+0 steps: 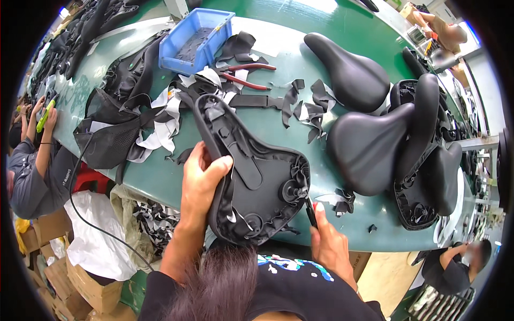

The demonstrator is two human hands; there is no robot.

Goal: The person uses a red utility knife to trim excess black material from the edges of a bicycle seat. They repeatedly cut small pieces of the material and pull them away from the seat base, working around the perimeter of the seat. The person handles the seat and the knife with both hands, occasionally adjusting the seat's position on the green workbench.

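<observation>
Left hand (201, 179) clamped round the edge of an upturned bicycle saddle (251, 171), steadying it underside-up at the near edge of the green tabletop (278, 123); right hand (329, 243) closed on a thin dark tool (310, 211) set against the saddle's rim. Beyond, fabric scraps (308, 109), red-handled pliers (246, 75), finished saddles (375, 144) stacked right, blue bin (195, 35) farthest.

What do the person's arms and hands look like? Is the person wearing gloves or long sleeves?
No gloves and no long sleeves. Both the left hand and the right hand are bare, and so are the forearms up from the lower edge. No watch, ring or bracelet shows. The person wears a black top with a blue and white print on it.
</observation>
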